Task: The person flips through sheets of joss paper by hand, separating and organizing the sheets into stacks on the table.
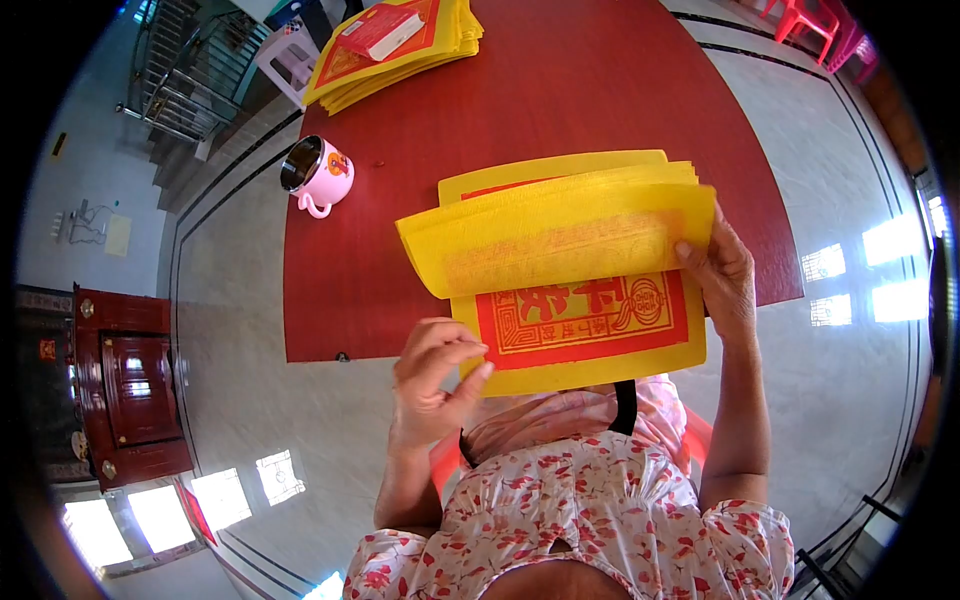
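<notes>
A stack of yellow paper sheets with red printed panels and gold characters lies at the near edge of the table. My right hand grips the right end of the upper sheets, thumb on top. These sheets are lifted and bent back, their plain yellow underside showing. My left hand is at the stack's lower left corner, its thumb and forefinger a little apart and the other fingers curled. Its fingertips are over the paper's edge; whether they touch it I cannot tell.
A pink cup with a dark inside stands on the red table, left of the sheets. Farther back, another stack of yellow sheets carries a red-and-white packet. A white stool stands beyond the table's left edge.
</notes>
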A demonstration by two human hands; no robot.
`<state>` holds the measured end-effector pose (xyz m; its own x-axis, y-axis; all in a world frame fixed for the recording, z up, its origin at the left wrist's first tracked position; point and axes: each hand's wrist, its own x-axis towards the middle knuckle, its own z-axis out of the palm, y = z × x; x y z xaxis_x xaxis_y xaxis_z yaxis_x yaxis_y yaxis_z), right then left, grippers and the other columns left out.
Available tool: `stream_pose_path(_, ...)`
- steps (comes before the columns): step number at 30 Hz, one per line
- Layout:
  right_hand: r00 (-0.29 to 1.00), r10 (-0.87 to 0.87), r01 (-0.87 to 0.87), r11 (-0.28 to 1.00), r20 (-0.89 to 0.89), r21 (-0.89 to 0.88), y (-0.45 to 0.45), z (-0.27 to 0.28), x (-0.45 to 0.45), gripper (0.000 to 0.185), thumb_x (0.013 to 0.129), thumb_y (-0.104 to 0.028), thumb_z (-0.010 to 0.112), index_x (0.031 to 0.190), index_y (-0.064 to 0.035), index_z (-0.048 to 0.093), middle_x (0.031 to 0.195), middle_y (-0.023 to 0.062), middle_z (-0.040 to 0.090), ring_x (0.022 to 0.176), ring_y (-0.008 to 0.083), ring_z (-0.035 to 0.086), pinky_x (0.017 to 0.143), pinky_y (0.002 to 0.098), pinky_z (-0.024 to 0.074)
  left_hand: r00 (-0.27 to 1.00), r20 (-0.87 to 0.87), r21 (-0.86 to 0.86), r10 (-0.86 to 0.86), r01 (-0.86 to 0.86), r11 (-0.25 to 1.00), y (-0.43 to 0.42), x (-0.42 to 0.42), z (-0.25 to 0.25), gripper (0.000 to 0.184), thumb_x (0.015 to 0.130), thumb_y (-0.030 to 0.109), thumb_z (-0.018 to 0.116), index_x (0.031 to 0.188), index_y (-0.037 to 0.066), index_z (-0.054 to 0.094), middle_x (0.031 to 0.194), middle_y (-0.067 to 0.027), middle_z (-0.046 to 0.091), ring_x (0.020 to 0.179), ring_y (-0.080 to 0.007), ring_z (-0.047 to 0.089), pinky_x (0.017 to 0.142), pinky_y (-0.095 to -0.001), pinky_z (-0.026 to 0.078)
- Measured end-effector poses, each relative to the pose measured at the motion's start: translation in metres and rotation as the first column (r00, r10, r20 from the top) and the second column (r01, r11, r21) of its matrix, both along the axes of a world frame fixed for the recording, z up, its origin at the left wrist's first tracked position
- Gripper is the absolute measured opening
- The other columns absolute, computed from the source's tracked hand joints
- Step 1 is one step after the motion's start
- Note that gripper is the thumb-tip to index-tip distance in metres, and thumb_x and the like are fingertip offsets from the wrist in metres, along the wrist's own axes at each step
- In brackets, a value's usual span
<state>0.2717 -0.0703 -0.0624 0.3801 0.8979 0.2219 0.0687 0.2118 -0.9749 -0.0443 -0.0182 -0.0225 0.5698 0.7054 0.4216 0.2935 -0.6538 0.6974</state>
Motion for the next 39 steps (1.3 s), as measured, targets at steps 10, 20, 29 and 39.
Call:
stream_pose_path(10, 0.993, -0.103, 0.101, 0.994, 0.058, 0.038, 0.003, 0.001, -0.004, 0.048, 0.087, -0.011, 0.059, 0.133, -0.0209, 0.046, 0.107, 0.0094, 0.065, 0.091, 0.0152, 0.065, 0.075, 0.0332, 0.0552, 0.887, -0.415, -0.032, -0.2, 0.206, 0.978, -0.004, 0.003, 0.007, 0.047, 0.062, 0.012, 0.076, 0.106, 0.008, 0.063, 0.116, -0.0101, 0.051, 0.113, -0.0281, 0.044, 0.095, -0.0411, 0.037)
stream_pose_path(20, 0.994, -0.107, 0.11, 0.991, 0.038, -0.08, -0.001, -0.003, -0.001, 0.041, 0.087, -0.013, 0.061, 0.127, -0.011, 0.053, 0.094, 0.0043, 0.067, 0.079, 0.0064, 0.061, 0.072, 0.0271, 0.053, 0.889, -0.406, -0.026, -0.211, 0.219, 0.975, -0.002, 0.002, 0.006, 0.049, 0.061, 0.011, 0.076, 0.108, 0.008, 0.063, 0.116, -0.0104, 0.051, 0.112, -0.0285, 0.044, 0.096, -0.0415, 0.036)
stream_pose_path(29, 0.994, -0.088, 0.094, 0.992, 0.067, -0.087, -0.002, -0.002, 0.001, 0.04, 0.087, -0.009, 0.061, 0.126, -0.0097, 0.054, 0.092, 0.0031, 0.066, 0.078, 0.0046, 0.058, 0.072, 0.0238, 0.0511, 0.896, -0.377, -0.06, -0.234, 0.228, 0.972, 0.0, 0.0, 0.007, 0.048, 0.061, 0.009, 0.075, 0.107, 0.006, 0.063, 0.116, -0.0106, 0.051, 0.113, -0.0289, 0.045, 0.096, -0.041, 0.037)
stream_pose_path(39, 0.987, -0.084, 0.096, 0.992, 0.14, -0.078, -0.003, 0.0, 0.001, 0.035, 0.088, -0.011, 0.058, 0.124, -0.0106, 0.056, 0.102, 0.0084, 0.066, 0.085, 0.0122, 0.064, 0.073, 0.0293, 0.0551, 0.883, -0.406, -0.059, -0.236, 0.232, 0.971, -0.001, -0.001, 0.004, 0.046, 0.063, 0.01, 0.075, 0.107, 0.007, 0.063, 0.118, -0.0097, 0.051, 0.115, -0.0284, 0.043, 0.097, -0.0416, 0.036)
